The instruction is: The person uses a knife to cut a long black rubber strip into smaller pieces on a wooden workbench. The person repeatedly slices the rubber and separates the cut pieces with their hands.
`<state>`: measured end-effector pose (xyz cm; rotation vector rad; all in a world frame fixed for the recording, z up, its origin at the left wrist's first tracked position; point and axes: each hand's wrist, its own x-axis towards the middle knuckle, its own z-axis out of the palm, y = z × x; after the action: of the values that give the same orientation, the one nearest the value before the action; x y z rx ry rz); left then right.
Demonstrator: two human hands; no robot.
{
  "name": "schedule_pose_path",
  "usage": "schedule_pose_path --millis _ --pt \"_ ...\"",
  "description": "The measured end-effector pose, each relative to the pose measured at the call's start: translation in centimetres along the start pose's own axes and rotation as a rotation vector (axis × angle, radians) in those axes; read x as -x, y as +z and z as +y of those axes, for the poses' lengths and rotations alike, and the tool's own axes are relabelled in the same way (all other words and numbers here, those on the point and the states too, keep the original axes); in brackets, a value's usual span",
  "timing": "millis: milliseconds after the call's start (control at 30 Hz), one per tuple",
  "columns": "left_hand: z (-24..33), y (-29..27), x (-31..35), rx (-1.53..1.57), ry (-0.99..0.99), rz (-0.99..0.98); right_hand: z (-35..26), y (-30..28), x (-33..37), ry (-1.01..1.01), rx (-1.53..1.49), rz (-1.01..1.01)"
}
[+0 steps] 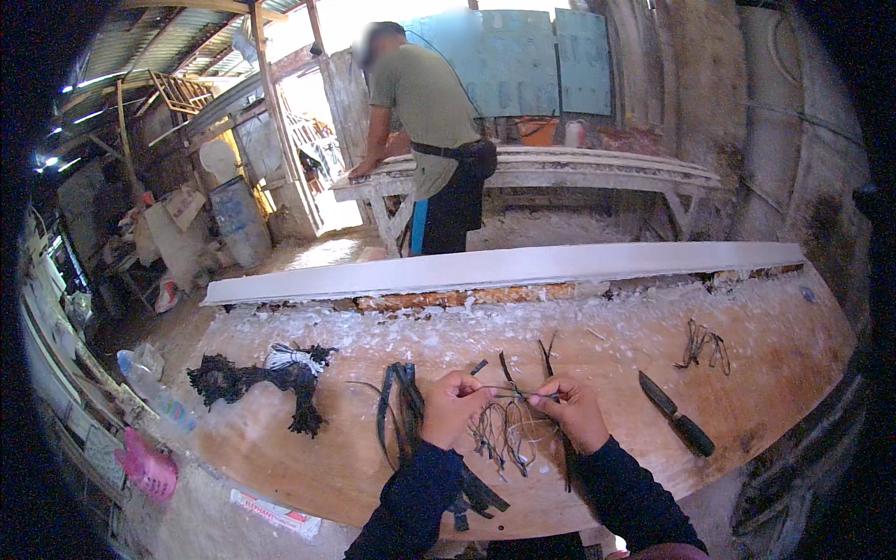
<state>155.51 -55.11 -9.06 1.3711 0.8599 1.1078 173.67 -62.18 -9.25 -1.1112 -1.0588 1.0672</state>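
Note:
My left hand (454,408) and my right hand (575,413) are close together over the wooden tabletop (317,476), each pinching a thin dark cord (511,394) that runs between them. Several tied cord loops (504,437) lie on the wood just below and between my hands. Flat black strips (397,415), perhaps rubber, lie beside my left hand and pass under its wrist. To the right of my right hand rests a knife (677,415) with a black handle, its blade pointing away to the left. Another small tangle of cord loops (705,348) sits at the far right.
Black knotted bundles (252,378) and a white-tied bundle (294,357) lie at the left. A long white moulding (504,269) spans the table's far edge amid white crumbs. A person (429,131) leans over another bench (579,168). A pink basket (149,467) stands at lower left.

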Motion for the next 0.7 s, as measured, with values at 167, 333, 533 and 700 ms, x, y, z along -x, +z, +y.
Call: schedule_pose_path --millis 167,333,533,700 --pt "-0.5 0.0 -0.2 -0.077 0.025 0.185 -0.2 1.0 0.7 -0.072 0.081 -0.402" --pt "-1.1 0.2 -0.3 -0.128 0.081 0.147 -0.6 1.0 0.8 -0.121 0.06 -0.525" --pt "-1.4 0.4 -0.1 -0.214 0.126 -0.008 -0.8 0.6 1.0 0.092 -0.042 -0.502" --pt "-1.3 0.7 -0.1 -0.175 0.19 -0.244 -0.8 -0.1 0.4 -0.034 -0.03 -0.22"
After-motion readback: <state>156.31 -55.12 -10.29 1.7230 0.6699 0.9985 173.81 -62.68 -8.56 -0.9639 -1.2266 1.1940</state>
